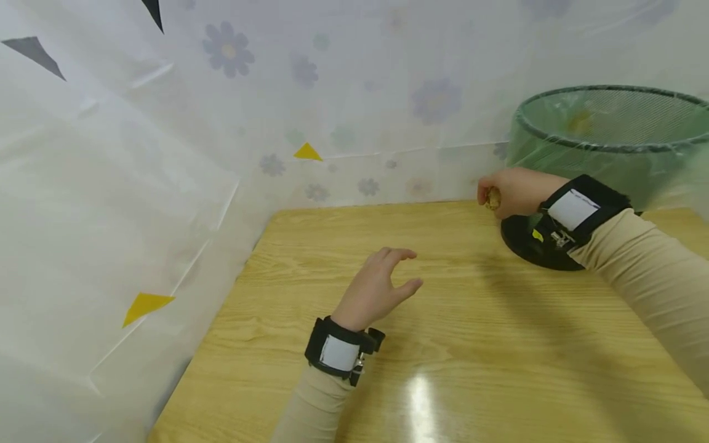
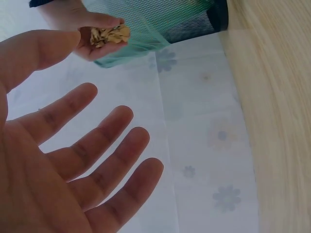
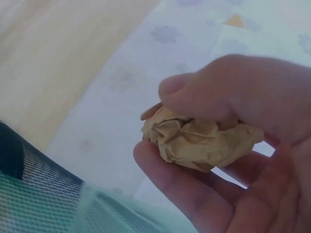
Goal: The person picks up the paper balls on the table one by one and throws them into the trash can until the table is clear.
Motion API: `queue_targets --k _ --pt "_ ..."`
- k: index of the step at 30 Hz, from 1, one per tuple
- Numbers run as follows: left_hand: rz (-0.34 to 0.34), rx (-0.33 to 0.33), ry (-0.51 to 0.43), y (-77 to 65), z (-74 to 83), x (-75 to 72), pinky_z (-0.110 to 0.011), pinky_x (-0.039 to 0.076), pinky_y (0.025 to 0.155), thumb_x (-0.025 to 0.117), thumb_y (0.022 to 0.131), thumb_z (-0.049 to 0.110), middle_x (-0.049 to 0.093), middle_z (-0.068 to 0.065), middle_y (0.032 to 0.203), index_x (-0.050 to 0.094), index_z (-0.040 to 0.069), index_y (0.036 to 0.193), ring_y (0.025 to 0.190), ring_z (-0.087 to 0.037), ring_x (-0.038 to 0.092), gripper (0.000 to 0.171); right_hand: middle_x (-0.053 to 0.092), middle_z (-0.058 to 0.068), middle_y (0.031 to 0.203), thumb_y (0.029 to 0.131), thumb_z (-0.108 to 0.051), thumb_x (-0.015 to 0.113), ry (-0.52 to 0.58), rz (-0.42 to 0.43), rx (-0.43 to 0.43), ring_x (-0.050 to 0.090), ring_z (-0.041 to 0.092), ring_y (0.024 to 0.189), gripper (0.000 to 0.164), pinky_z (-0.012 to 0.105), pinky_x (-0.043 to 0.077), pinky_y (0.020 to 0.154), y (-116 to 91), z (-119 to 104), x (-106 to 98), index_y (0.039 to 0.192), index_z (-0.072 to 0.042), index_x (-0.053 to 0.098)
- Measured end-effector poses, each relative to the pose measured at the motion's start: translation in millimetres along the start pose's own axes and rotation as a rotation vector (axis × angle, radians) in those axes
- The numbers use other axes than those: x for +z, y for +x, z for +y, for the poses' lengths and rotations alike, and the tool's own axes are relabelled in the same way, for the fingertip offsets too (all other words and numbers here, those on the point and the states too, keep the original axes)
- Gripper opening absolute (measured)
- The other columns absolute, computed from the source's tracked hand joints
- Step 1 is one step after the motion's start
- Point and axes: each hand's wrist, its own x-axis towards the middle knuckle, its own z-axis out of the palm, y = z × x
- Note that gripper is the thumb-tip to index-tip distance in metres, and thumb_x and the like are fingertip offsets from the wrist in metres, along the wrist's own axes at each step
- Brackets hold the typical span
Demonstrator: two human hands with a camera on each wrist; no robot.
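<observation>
A crumpled ball of brown paper (image 3: 194, 141) is pinched between the thumb and fingers of my right hand (image 1: 517, 191). That hand is above the table's back edge, in front of the mesh wastebasket (image 1: 598, 169), which has a green plastic bag in it folded over the rim. Some of the paper shows past the fingers in the left wrist view. My left hand (image 1: 376, 289) hovers over the middle of the table with thumb and fingers spread apart, holding nothing. Its palm and loosely bent fingers (image 2: 116, 131) fill the left side of the left wrist view.
The wood-grain table (image 1: 443, 332) runs up to a white sheet with flowers (image 1: 360, 111) behind it, and another white sheet hangs at the left. Yellow triangles (image 1: 308, 152) are on the sheets. The wastebasket's round black base (image 1: 545, 252) stands at the back right.
</observation>
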Motion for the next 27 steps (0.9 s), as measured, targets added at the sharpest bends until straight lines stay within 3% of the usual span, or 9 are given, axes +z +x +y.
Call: queue_targets --k 14,27 --pt "-0.007 0.034 -0.001 7.4 14.0 -2.3 -0.034 0.042 0.094 0.06 0.09 0.039 0.049 -0.003 0.128 0.051 0.018 0.131 0.118 -0.018 0.046 0.047 0.056 0.009 0.093 0.077 -0.001 0.065 -0.064 0.037 0.045 0.051 0.022 0.076 0.026 0.034 0.042 0.06 -20.3 -13.7 -42.2 0.101 -0.007 0.058" --pt "-0.005 0.078 0.03 11.4 21.5 0.8 -0.032 0.043 0.093 0.059 0.09 0.04 0.05 -0.002 0.128 0.051 0.019 0.13 0.118 -0.018 0.046 0.047 0.056 0.011 0.097 0.082 -0.008 0.064 -0.116 0.054 0.098 0.049 0.022 0.078 0.03 0.035 0.038 0.059 -29.6 -2.7 -77.1 0.111 -0.005 0.056"
